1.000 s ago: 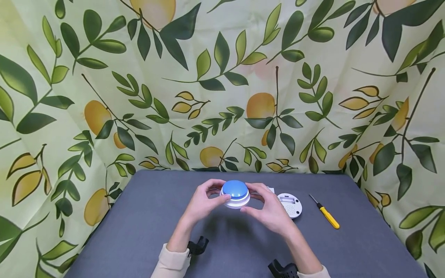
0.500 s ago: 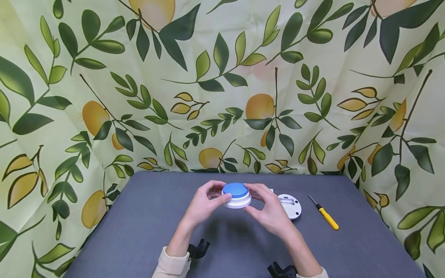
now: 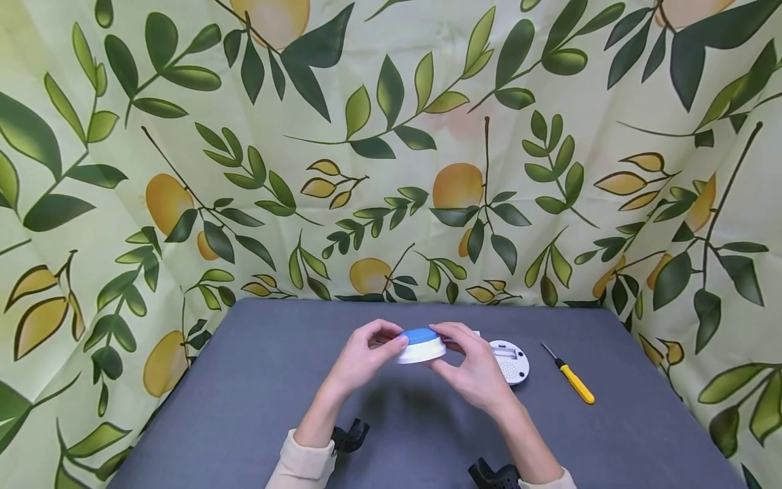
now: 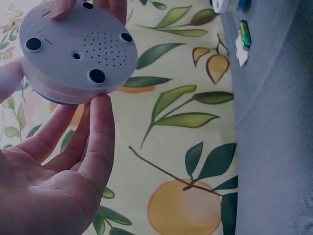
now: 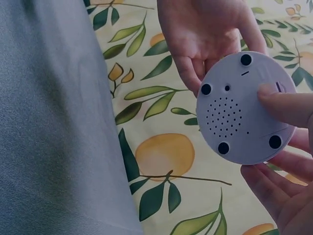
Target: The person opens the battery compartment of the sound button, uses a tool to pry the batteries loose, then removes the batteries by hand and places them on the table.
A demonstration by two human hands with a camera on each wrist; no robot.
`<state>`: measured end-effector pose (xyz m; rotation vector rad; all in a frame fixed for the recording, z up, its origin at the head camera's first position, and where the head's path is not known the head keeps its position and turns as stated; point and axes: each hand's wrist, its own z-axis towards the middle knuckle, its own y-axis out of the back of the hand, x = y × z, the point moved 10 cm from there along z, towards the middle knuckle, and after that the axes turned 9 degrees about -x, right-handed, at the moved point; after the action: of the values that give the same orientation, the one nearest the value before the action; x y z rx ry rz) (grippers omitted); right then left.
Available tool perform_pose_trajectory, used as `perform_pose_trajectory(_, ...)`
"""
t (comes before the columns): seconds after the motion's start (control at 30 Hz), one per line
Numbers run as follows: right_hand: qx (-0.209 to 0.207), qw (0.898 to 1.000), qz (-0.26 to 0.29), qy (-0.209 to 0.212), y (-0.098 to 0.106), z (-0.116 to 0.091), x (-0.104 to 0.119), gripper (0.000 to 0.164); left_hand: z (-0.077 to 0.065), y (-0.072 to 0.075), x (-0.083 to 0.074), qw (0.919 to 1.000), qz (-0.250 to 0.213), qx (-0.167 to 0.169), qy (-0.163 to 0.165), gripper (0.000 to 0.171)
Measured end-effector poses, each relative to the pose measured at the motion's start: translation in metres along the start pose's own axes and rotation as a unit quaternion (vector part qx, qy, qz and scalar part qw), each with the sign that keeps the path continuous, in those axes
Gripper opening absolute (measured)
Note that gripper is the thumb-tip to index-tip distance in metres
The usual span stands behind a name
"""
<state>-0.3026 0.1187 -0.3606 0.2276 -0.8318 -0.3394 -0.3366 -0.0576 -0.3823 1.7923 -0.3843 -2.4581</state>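
Above the table, both hands hold a round push button (image 3: pixel 423 350) with a blue dome on a white base. My left hand (image 3: pixel 360 356) grips its left edge, thumb at the near side of the rim. On the right side my right hand (image 3: pixel 473 367) has it between thumb and fingers. The right wrist view shows the underside (image 5: pixel 227 117), with dark round feet, speaker holes and a small screw hole. There the right thumb (image 5: pixel 279 104) lies over the battery cover. Dome up, the button tilts slightly; in both wrist views the dome is mostly hidden.
A second white round base (image 3: pixel 516 365) lies underside up on the grey table (image 3: pixel 275 380), its battery compartment exposed. A screwdriver (image 3: pixel 575 382) with a yellow handle lies to its right. The left wrist view shows a small green item (image 4: pixel 245 33) beside a white piece (image 4: pixel 241 51).
The button has tipped, so its blue dome now shows more edge-on and the white side more fully. It has shifted slightly right. Both hands keep their hold.
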Motion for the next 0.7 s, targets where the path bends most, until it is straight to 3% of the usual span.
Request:
perform_pose_trajectory(0.23,-0.019,0.997,0.03,-0.072,0.005,0.001,-0.015,0.045,0.0,-0.003,-0.004,0.9995,-0.015,0.023,-0.018,0.032)
perform_pose_trajectory(0.43,-0.028,0.992,0.068,-0.104,0.009,0.0,-0.021,0.042,-0.003,-0.006,-0.011,0.9962,-0.047,0.053,-0.051,0.044)
perform_pose_trajectory(0.57,-0.022,0.985,0.1,-0.138,0.007,-0.001,-0.023,0.041,-0.003,-0.007,-0.014,0.9945,-0.057,0.057,-0.067,0.045)
perform_pose_trajectory(0.7,-0.013,0.981,0.11,-0.157,0.005,-0.002,-0.024,0.039,-0.003,-0.006,-0.013,0.995,-0.065,0.048,-0.059,0.041)
